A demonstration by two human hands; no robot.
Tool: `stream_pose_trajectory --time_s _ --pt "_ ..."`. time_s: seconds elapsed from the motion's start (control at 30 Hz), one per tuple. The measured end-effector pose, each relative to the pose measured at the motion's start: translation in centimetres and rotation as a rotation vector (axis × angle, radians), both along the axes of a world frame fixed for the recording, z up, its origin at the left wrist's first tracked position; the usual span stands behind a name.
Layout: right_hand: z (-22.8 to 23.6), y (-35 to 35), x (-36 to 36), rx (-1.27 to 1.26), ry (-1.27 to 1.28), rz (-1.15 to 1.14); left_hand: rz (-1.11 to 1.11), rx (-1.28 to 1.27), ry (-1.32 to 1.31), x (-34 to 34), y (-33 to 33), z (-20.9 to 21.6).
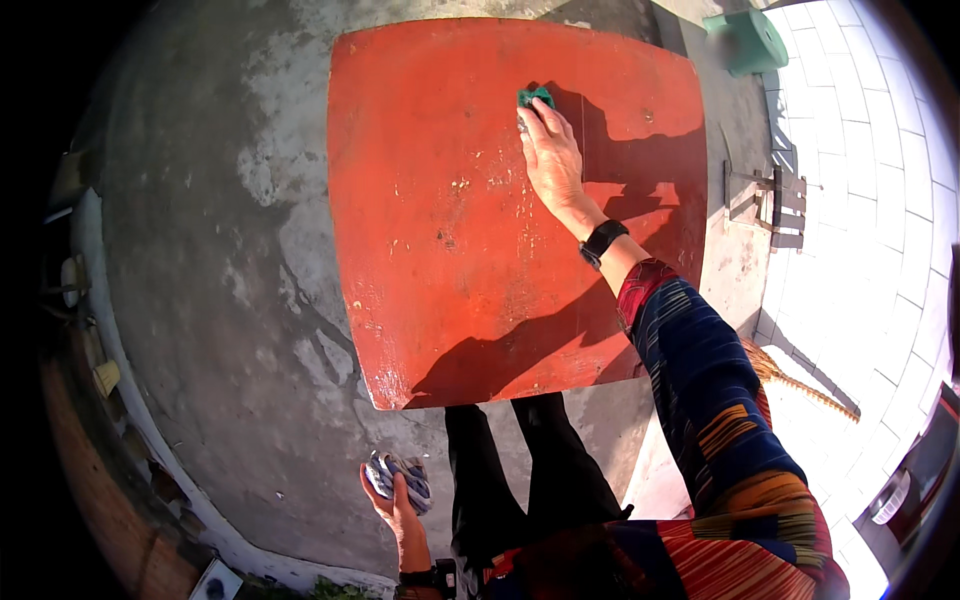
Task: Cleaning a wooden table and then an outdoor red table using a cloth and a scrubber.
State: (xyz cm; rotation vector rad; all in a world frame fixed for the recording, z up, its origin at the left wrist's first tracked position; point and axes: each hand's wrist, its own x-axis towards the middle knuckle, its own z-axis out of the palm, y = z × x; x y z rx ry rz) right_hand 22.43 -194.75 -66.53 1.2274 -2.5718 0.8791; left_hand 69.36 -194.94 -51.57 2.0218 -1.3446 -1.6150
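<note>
A worn red tabletop [430,250], with pale specks and scuffs, lies in front of me. My right hand [555,160] reaches over its far half, fingers bent around a green scouring pad [536,96] pressed to the surface. Low on the left, short of the tabletop's near edge, my left hand [392,508] grips a folded blue-and-white striped cloth [408,484]. That cloth is apart from the tabletop. The underside of the pad is hidden, and my arm's dark shadow falls across the right part of the red surface.
A green plastic stool [757,42] stands at the far right beside a white tiled wall [860,190]. A small wooden chair [785,205] is right of the tabletop. Nearer lies a straw broom [800,385]. Grey concrete [190,280] spreads left toward a pale curb [125,370].
</note>
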Motion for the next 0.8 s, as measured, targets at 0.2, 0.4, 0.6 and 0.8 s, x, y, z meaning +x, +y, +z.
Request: stream_pose_trajectory --time_s 0.2,0.4,0.6,0.8 --pt "0.9 3.9 8.8 0.251 -0.068 0.628 0.039 -0.013 0.051 -1.7 -0.9 0.3" --pt "-1.3 17.1 -12.0 0.146 0.095 -0.328 0.078 -0.005 0.030 -0.4 -0.1 -0.9" --pt "-1.6 4.0 -13.4 0.123 0.143 -0.314 0.115 -0.025 -0.072 -0.4 1.1 -0.8" --pt "0.2 -2.3 1.6 0.136 -0.022 0.469 0.084 -0.032 -0.057 -4.4 -0.4 0.2"
